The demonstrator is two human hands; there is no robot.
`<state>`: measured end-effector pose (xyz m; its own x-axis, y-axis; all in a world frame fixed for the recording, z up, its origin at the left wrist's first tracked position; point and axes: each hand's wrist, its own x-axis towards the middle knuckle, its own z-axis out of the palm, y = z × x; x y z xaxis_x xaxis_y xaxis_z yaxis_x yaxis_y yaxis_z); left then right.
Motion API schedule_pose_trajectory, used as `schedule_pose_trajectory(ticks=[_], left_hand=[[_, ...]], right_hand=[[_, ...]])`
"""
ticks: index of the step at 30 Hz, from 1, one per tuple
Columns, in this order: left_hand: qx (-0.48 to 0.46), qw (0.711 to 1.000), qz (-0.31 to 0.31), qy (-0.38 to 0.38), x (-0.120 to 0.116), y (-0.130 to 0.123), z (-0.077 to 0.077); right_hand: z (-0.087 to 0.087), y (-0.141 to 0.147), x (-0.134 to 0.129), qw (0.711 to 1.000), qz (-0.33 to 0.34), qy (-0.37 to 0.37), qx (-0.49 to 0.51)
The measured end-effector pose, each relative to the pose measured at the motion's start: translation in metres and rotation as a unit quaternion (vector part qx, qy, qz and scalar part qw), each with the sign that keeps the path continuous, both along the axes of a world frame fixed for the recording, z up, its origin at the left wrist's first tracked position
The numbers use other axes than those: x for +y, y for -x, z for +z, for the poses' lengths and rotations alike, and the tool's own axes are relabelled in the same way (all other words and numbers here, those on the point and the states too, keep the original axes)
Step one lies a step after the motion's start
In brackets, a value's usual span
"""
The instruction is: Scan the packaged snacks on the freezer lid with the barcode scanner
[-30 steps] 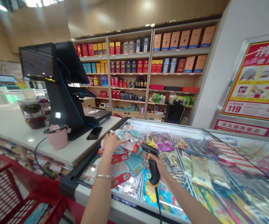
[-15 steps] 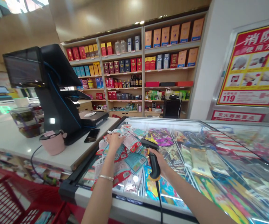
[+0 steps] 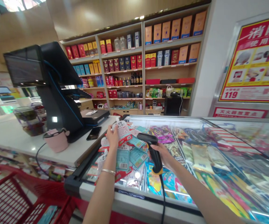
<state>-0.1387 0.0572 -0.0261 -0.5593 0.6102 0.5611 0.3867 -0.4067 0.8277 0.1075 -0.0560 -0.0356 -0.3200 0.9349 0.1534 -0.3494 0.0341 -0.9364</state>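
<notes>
My left hand (image 3: 113, 134) is closed on a white spouted drink pouch (image 3: 121, 127) with dark lettering, lifted at the far end of a heap of similar pouches (image 3: 122, 158). These lie on the glass top of a display freezer (image 3: 136, 197), some with teal barcode sides up, others red and white. In my right hand (image 3: 160, 152) is a black and yellow barcode scanner (image 3: 155, 155), its head turned left over the heap. My fingers wrap round its handle, and its cable runs down over the freezer's front edge.
Left of the freezer, a white counter (image 3: 78, 153) bears a point-of-sale terminal (image 3: 60, 93), a phone (image 3: 94, 133) and a pink cup (image 3: 56, 141). A red shopping cart (image 3: 29, 186) stands at the lower left. Behind are shelves (image 3: 122, 73) of boxes and bottles.
My left hand has risen slightly from the heap, lifting a pouch whose lettered side now shows. The scanner has shifted a little, its head moving left and its handle tilting more.
</notes>
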Motion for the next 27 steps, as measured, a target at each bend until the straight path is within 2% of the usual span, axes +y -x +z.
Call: schedule_pose_trajectory(ticks=[5, 12, 17, 27], left_hand=[[-0.017, 1.0, -0.015, -0.002, 0.003, -0.002, -0.003], [-0.028, 0.997, -0.065, 0.019, 0.004, -0.005, -0.007], [-0.026, 0.996, -0.078, 0.024, -0.003, -0.008, -0.002], [-0.04, 0.994, -0.1, 0.025, -0.011, -0.011, 0.005]], right_hand=[[-0.004, 0.003, -0.002, 1.0, -0.003, -0.011, -0.002], [-0.003, 0.009, -0.005, 0.999, -0.016, -0.022, -0.036], [-0.001, 0.01, -0.005, 0.998, -0.029, -0.012, -0.052], [0.003, 0.008, -0.008, 0.998, -0.011, -0.016, -0.058]])
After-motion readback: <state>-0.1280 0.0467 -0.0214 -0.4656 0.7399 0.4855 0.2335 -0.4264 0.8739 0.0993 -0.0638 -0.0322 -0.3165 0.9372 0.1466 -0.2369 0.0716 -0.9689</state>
